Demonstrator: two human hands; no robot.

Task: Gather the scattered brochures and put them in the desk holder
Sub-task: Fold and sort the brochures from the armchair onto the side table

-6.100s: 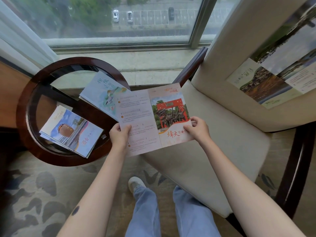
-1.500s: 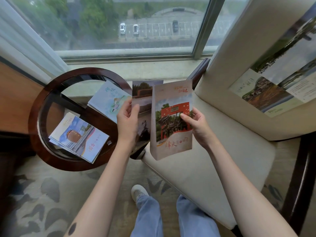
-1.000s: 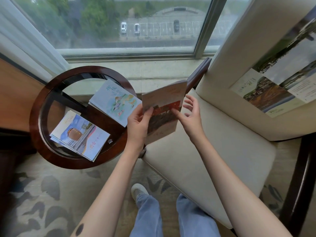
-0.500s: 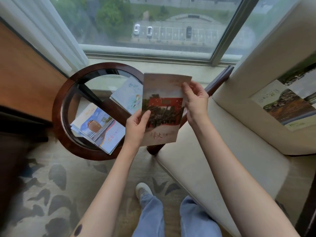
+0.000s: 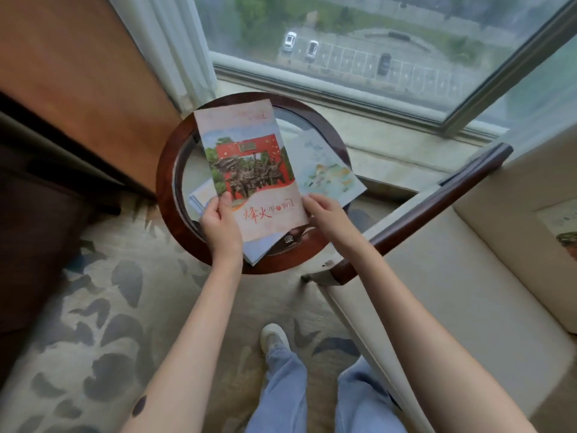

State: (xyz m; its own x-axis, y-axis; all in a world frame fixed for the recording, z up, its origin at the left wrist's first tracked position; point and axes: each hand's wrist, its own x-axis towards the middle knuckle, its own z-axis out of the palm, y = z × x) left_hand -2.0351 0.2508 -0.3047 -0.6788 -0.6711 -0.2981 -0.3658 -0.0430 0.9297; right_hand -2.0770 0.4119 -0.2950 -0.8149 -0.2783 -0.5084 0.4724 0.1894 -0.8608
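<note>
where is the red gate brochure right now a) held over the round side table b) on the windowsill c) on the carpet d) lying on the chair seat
a: the left hand grips the red gate brochure by its lower left corner above the round side table, with the right hand at its right edge.

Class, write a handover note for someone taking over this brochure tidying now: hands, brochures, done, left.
Left hand grips the folded red-gate paper brochure at its lower left; right hand is at its right edge, grip unclear.
Pale illustrated brochure and a blue brochure stack lie on the round glass-topped wooden table.
Done: one brochure in hand. Left: gather the rest; holder not in view.
</note>
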